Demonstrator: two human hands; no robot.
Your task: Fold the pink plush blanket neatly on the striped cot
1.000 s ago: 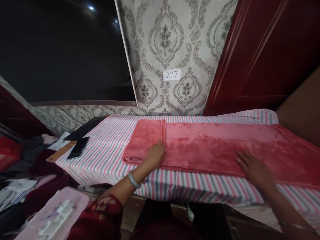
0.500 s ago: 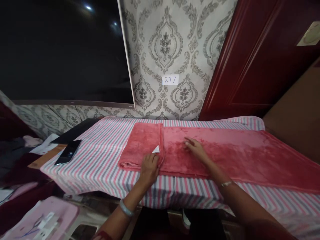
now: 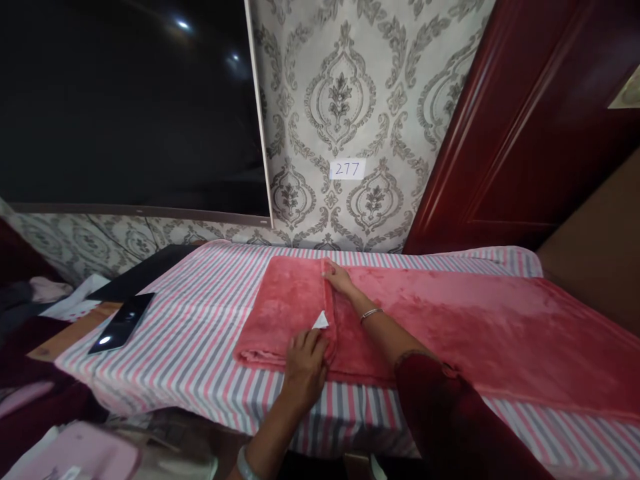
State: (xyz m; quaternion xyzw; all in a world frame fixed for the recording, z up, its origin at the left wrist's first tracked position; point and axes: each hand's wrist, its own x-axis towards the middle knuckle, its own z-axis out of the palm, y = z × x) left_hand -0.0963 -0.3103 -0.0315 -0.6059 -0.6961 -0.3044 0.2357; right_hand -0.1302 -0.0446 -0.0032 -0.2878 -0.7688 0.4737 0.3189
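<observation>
A pink-red plush blanket point(image 3: 450, 333) lies lengthwise, its left end folded over into a thicker section point(image 3: 285, 300). A small white tag point(image 3: 321, 321) sticks out near that section's right edge. My left hand point(image 3: 306, 363) is closed on the front corner of the folded edge, just below the tag; its fingertips are partly hidden. At the far corner of the same edge, my right hand point(image 3: 340, 278) pinches the fabric between thumb and fingers.
A striped cloth point(image 3: 200, 313) covers the table under the blanket. On the left lie a black phone point(image 3: 123, 323) and a brown envelope-like sheet point(image 3: 75, 331). A large television point(image 3: 130, 113) and a dark red door point(image 3: 520, 133) stand behind. A pink stool-like surface point(image 3: 100, 453) is at lower left.
My right hand has moved left and away from me, from above the flat part of the blanket to the far corner of the fold. My left hand stays at the front corner.
</observation>
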